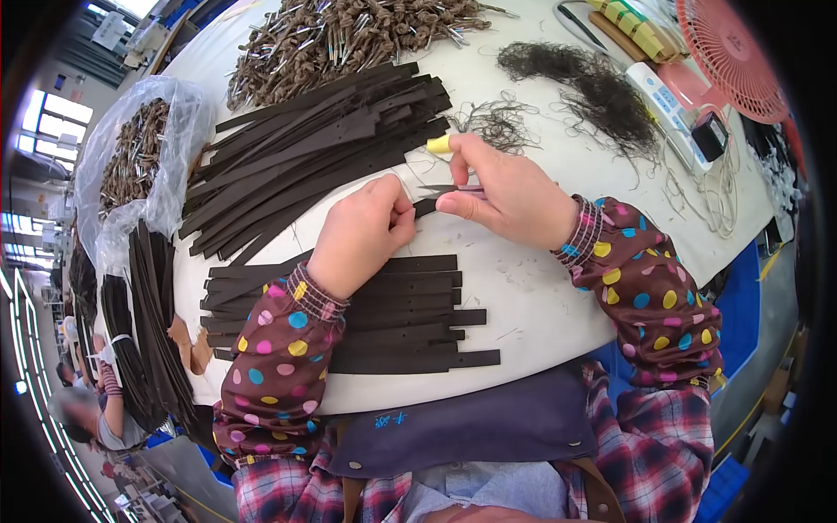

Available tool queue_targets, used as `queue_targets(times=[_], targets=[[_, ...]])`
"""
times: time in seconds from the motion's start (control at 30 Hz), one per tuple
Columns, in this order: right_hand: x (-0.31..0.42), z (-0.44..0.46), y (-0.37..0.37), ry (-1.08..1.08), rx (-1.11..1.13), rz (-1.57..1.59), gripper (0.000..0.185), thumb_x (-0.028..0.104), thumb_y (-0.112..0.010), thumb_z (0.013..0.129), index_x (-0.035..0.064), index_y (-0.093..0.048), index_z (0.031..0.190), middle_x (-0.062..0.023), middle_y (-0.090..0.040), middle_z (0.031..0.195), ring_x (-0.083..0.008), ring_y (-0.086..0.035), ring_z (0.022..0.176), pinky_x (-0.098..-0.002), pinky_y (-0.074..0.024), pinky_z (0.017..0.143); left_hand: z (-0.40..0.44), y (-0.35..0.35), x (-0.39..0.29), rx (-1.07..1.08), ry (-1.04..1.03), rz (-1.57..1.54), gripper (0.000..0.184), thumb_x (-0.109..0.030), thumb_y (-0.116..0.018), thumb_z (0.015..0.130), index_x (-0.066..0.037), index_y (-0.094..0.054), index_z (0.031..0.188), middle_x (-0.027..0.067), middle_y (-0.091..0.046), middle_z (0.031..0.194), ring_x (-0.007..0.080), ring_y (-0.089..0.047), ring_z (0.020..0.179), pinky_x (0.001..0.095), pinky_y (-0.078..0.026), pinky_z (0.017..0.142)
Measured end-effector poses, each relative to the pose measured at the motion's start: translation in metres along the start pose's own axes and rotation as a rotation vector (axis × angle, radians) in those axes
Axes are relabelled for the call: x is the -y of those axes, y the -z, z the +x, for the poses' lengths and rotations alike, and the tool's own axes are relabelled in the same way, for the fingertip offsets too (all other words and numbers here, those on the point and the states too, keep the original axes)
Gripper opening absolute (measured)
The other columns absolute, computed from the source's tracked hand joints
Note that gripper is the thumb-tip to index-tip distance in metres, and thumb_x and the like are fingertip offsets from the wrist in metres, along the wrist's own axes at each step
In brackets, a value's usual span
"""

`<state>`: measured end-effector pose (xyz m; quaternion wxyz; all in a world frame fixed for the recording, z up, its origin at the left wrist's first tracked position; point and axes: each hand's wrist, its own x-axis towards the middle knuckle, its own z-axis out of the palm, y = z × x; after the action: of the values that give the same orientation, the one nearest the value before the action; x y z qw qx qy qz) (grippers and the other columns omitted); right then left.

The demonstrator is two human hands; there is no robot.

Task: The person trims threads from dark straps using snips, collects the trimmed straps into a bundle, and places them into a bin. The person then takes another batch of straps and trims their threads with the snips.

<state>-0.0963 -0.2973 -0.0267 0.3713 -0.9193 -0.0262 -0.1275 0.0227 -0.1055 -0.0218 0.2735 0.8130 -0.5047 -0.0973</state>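
Note:
My left hand [362,231] is closed, its fingers curled round a dark strap [425,207] whose short end shows between my two hands. Most of that strap is hidden by the hand. My right hand [514,193] grips a pair of small thread snips [438,187], blades pointing left, just above the strap end. Yellow tape [438,145] wraps one right fingertip. Below my left hand lies a row of flat dark straps [392,309], side by side. Above it a larger, looser heap of similar straps [323,148] spreads across the white table.
Brown knotted cords with metal tips [349,35] are piled at the back; more fill a clear plastic bag [144,157] at left. Thread scraps [593,87], a white power strip [667,113] and a pink fan [732,52] stand right. Bundled straps [157,322] hang at the left edge.

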Motion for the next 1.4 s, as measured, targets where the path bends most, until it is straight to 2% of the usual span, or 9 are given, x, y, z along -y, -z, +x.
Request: queue_targets(times=[0.23,0.6,0.8,0.87,0.9,0.97,1.1,1.23,1.4], targets=[[0.0,0.005,-0.014,0.175,0.012,-0.379,0.028,0.033,-0.067,0.087,0.008,-0.054,0.09,-0.0052,-0.054,0.086,-0.0256,-0.061,0.069,-0.0367,-0.0486,0.056,0.004,0.008,0.009,0.023,0.245,-0.395,0.021,-0.008,-0.067,0.086,-0.002,-0.046,0.085,0.0095,-0.067,0.079,0.0166,-0.065,0.07,0.0289,-0.052,0.067],[0.002,0.009,-0.02,0.293,-0.013,-0.479,0.028,0.031,-0.068,0.084,0.009,-0.052,0.087,-0.0036,-0.051,0.083,-0.0205,-0.061,0.066,-0.0341,-0.0495,0.055,0.003,0.004,0.008,0.003,0.19,-0.368,0.024,-0.009,-0.066,0.089,-0.001,-0.042,0.088,0.0097,-0.065,0.075,0.0183,-0.064,0.068,0.0302,-0.05,0.064],[0.001,0.01,-0.019,0.2,-0.039,-0.417,0.027,0.029,-0.069,0.085,0.0071,-0.053,0.086,-0.0047,-0.054,0.083,-0.0218,-0.062,0.068,-0.0342,-0.0492,0.057,0.005,0.007,0.008,-0.06,0.445,-0.76,0.015,-0.006,-0.06,0.092,-0.002,-0.046,0.096,0.0109,-0.062,0.088,0.0176,-0.065,0.069,0.0312,-0.051,0.062],[-0.003,0.012,-0.015,0.086,-0.072,-0.296,0.027,0.028,-0.069,0.087,0.0056,-0.055,0.088,-0.0065,-0.056,0.085,-0.0229,-0.063,0.071,-0.0333,-0.0499,0.06,0.002,0.016,0.018,-0.172,0.278,-0.366,0.017,-0.004,-0.057,0.092,-0.004,-0.049,0.107,0.0097,-0.058,0.093,0.0191,-0.065,0.073,0.0322,-0.051,0.063],[-0.006,0.014,-0.01,0.025,-0.098,-0.217,0.026,0.028,-0.068,0.088,0.0048,-0.056,0.089,-0.0076,-0.057,0.087,-0.0234,-0.063,0.073,-0.0328,-0.0503,0.063,-0.001,0.023,0.018,-0.302,0.1,0.079,0.025,-0.005,-0.059,0.09,-0.006,-0.051,0.114,0.008,-0.057,0.095,0.0236,-0.064,0.077,0.0341,-0.052,0.064],[-0.01,0.016,-0.001,-0.117,-0.117,-0.07,0.029,0.029,-0.068,0.09,0.0024,-0.057,0.094,-0.0108,-0.06,0.092,-0.0251,-0.064,0.08,-0.0313,-0.0509,0.073,-0.005,0.032,0.01,-0.311,0.045,0.288,0.025,-0.013,-0.067,0.086,-0.008,-0.057,0.108,0.009,-0.057,0.098,0.0297,-0.06,0.09,0.0383,-0.051,0.073],[-0.01,0.013,-0.004,-0.086,-0.118,-0.01,0.036,0.031,-0.072,0.086,0.0029,-0.056,0.1,-0.0106,-0.061,0.093,-0.0259,-0.064,0.08,-0.0326,-0.0508,0.073,-0.012,0.019,0.008,-0.065,-0.131,0.186,0.021,-0.017,-0.073,0.081,-0.008,-0.059,0.095,0.0097,-0.056,0.095,0.0311,-0.058,0.092,0.0402,-0.05,0.075],[-0.009,0.01,-0.005,-0.055,0.008,-0.009,0.041,0.03,-0.074,0.084,0.0038,-0.053,0.107,-0.0104,-0.063,0.093,-0.0281,-0.064,0.081,-0.0338,-0.0514,0.073,-0.016,0.018,-0.003,-0.025,-0.04,0.181,0.02,-0.012,-0.071,0.08,-0.007,-0.053,0.088,0.0105,-0.056,0.088,0.0319,-0.06,0.074,0.0398,-0.051,0.065],[-0.009,0.006,0.006,-0.07,0.136,-0.026,0.042,0.026,-0.074,0.084,0.0041,-0.051,0.111,-0.0099,-0.064,0.093,-0.0299,-0.065,0.082,-0.0353,-0.0523,0.071,-0.019,0.017,-0.01,0.1,0.064,0.031,0.028,-0.014,-0.076,0.079,-0.005,-0.055,0.096,0.009,-0.058,0.089,0.0243,-0.059,0.07,0.0335,-0.049,0.064]])
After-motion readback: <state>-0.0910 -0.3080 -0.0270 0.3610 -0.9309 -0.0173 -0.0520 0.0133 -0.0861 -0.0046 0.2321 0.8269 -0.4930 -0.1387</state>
